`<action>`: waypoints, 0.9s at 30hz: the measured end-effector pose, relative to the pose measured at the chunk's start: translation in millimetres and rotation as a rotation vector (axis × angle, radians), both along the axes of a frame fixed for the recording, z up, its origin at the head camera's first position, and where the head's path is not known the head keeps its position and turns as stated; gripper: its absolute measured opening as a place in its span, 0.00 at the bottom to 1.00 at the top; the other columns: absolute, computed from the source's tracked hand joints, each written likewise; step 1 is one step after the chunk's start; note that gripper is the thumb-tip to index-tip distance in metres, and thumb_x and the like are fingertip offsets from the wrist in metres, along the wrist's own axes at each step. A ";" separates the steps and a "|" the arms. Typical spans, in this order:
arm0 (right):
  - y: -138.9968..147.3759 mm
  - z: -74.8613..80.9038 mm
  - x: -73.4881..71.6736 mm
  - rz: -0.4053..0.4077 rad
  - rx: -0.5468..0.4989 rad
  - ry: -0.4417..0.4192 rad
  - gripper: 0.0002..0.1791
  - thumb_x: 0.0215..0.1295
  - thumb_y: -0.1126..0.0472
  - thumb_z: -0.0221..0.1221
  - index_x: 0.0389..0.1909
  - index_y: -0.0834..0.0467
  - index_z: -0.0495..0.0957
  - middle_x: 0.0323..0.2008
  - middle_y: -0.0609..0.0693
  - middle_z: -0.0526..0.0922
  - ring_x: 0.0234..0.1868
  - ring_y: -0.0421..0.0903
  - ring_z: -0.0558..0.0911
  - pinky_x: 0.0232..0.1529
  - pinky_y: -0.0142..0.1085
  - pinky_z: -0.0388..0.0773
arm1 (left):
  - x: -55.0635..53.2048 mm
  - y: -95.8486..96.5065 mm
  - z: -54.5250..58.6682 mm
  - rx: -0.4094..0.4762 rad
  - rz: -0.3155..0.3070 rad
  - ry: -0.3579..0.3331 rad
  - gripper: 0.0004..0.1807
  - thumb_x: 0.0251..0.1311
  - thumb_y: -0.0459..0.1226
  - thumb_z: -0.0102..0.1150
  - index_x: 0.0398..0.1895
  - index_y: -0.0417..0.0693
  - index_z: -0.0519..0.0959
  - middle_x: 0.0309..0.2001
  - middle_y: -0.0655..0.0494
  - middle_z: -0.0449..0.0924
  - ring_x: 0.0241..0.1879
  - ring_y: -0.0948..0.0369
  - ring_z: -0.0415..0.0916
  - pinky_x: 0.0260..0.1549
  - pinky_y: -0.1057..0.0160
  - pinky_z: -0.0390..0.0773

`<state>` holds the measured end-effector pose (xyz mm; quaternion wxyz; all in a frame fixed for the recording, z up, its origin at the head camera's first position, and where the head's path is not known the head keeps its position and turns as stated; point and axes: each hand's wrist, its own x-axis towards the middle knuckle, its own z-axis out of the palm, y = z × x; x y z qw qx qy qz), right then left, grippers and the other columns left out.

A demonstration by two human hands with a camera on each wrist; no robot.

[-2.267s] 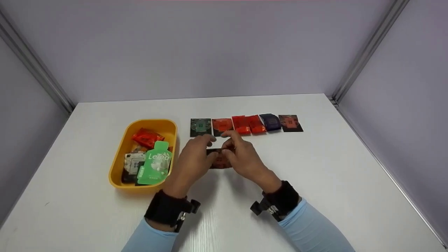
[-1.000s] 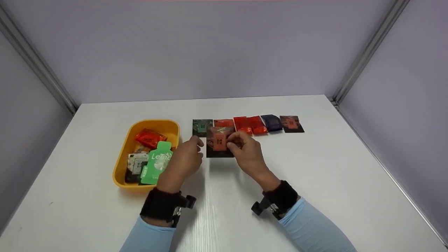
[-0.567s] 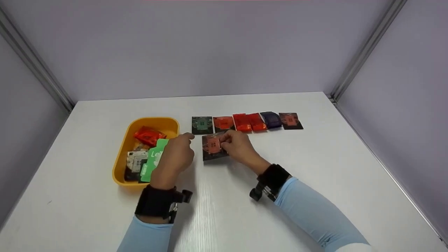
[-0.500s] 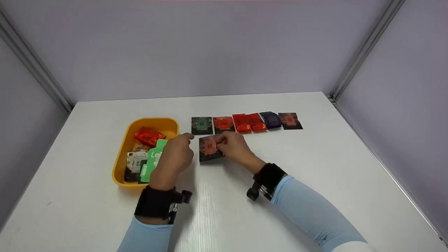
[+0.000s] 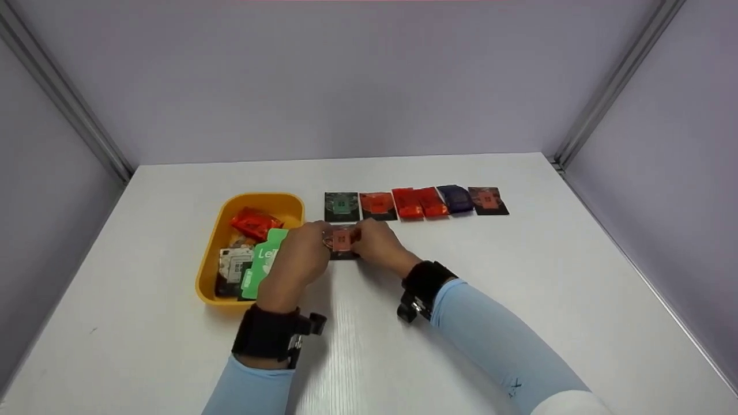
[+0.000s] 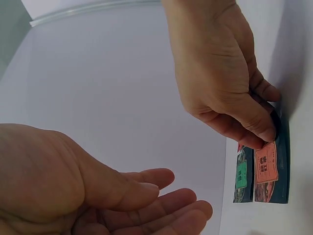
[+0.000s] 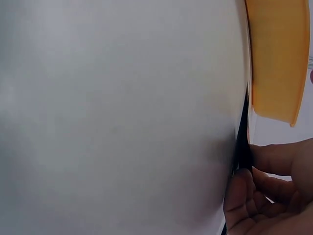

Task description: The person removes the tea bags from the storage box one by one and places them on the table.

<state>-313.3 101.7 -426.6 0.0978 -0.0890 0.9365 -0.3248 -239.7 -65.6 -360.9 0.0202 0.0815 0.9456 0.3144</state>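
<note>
The dark packet point(image 5: 342, 242) has moved left, just in front of the green-labelled packet point(image 5: 341, 206). My right hand point(image 5: 377, 244) pinches its right edge; my left hand point(image 5: 302, 253), loose, holds nothing. Probably light, slippery: I prefer edges.

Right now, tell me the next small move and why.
Probably ease the right hand's pinched edge down and let go: the dark-and-red packet it holds lines up in front of the green packet, close to the table.
</note>
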 end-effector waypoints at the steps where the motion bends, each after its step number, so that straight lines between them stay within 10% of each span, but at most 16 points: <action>1: 1.0 -0.1 0.2 0.002 0.001 0.002 0.08 0.63 0.68 0.64 0.42 0.60 0.85 0.32 0.49 0.83 0.32 0.43 0.78 0.32 0.34 0.76 | 0.1 1.0 0.0 -0.001 -0.004 0.002 0.19 0.69 0.27 0.50 0.59 0.42 0.82 0.52 0.46 0.85 0.42 0.50 0.76 0.45 0.53 0.77; 17: 6.3 -2.4 4.6 0.023 -0.023 0.186 0.12 0.66 0.68 0.62 0.48 0.60 0.87 0.44 0.53 0.82 0.42 0.46 0.77 0.40 0.36 0.76 | -3.9 2.3 0.2 -0.025 0.021 -0.044 0.19 0.67 0.27 0.54 0.61 0.41 0.80 0.50 0.44 0.84 0.40 0.50 0.76 0.41 0.55 0.77; 27: 20.5 19.1 39.4 -0.013 -0.245 0.188 0.07 0.71 0.61 0.62 0.46 0.55 0.85 0.44 0.49 0.80 0.43 0.47 0.78 0.42 0.37 0.81 | -3.0 -55.5 9.1 -0.099 0.065 -0.019 0.23 0.69 0.26 0.48 0.67 0.36 0.74 0.62 0.38 0.78 0.55 0.43 0.78 0.60 0.44 0.76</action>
